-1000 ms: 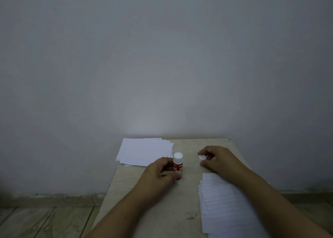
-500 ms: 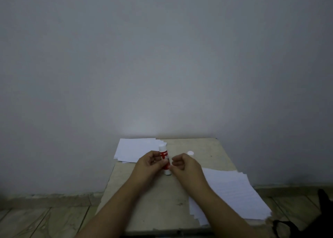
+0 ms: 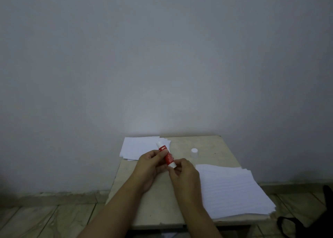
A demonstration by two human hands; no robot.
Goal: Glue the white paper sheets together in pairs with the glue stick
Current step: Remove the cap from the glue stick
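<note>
Twisting the glue stick over the tabletop's middle: left hand grips the barrel, right fingers pinch the base knob. I should turn only slightly; cap stands toward the far edge, paper right.

A small beige worktop with a worn, speckled surface stands pushed against a plain grey wall. The floor is laid with pale tiles, with a low skirting strip running along the foot of the wall. A dark object with a looped strap lies on the floor at lower right; its identity cannot be told.
</note>
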